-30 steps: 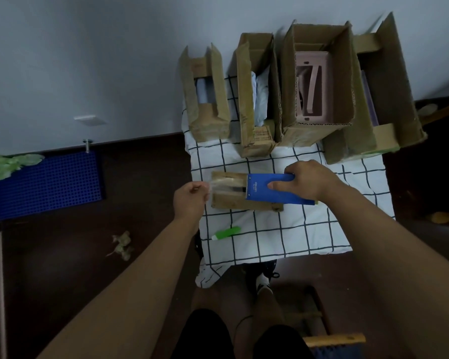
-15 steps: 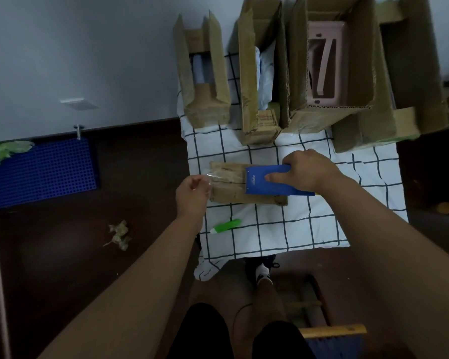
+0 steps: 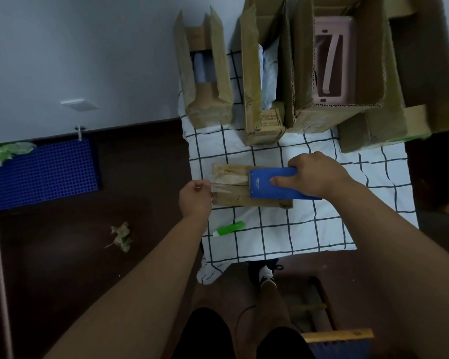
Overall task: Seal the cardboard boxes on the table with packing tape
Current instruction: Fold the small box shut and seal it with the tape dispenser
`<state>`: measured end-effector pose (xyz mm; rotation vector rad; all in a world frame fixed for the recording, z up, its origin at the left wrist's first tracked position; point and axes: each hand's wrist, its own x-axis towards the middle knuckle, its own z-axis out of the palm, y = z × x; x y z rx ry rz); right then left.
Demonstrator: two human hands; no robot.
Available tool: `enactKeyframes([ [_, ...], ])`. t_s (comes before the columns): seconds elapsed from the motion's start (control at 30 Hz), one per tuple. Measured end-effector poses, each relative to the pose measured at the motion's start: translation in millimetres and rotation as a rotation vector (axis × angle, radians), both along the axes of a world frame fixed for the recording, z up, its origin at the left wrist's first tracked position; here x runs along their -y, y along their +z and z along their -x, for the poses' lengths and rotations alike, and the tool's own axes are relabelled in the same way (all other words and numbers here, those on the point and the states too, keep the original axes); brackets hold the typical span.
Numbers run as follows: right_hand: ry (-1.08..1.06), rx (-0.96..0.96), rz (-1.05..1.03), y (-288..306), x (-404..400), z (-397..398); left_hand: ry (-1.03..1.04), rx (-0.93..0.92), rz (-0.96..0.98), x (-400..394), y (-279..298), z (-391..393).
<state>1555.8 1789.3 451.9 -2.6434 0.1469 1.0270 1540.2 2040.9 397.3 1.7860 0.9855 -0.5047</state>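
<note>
Head view, looking down: a small flat cardboard box [image 3: 240,187] lies on a table covered by a white checked cloth [image 3: 309,229]. The right hand [image 3: 315,177] grips a blue tape dispenser [image 3: 272,185] resting on the box. The left hand [image 3: 195,196], at the box's left end, appears to pinch the clear tape [image 3: 226,181]. Four open boxes [image 3: 335,73] stand behind. A green marker [image 3: 230,228] lies nearby.
</note>
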Motion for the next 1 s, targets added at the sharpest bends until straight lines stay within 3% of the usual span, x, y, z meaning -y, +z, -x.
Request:
enactKeyframes([
  [0.43, -0.011, 0.028, 0.004, 1.9, -3.5, -0.4, -0.033, -0.015, -0.071, 2.0, -15.8, -0.6],
  [0.8, -0.007, 0.07, 0.046, 4.2, -10.1, 3.6, -0.048, -0.075, -0.011, 10.6, -18.0, 0.4],
  [0.93, -0.021, 0.093, 0.054, 3.7, -13.2, 6.1, -0.272, 0.205, -0.244, 14.0, -9.3, 9.9],
  [1.0, -0.018, 0.1, 0.058, 4.2, -14.9, 6.5, -0.327, 0.306, -0.244, 20.6, -1.0, 18.7],
])
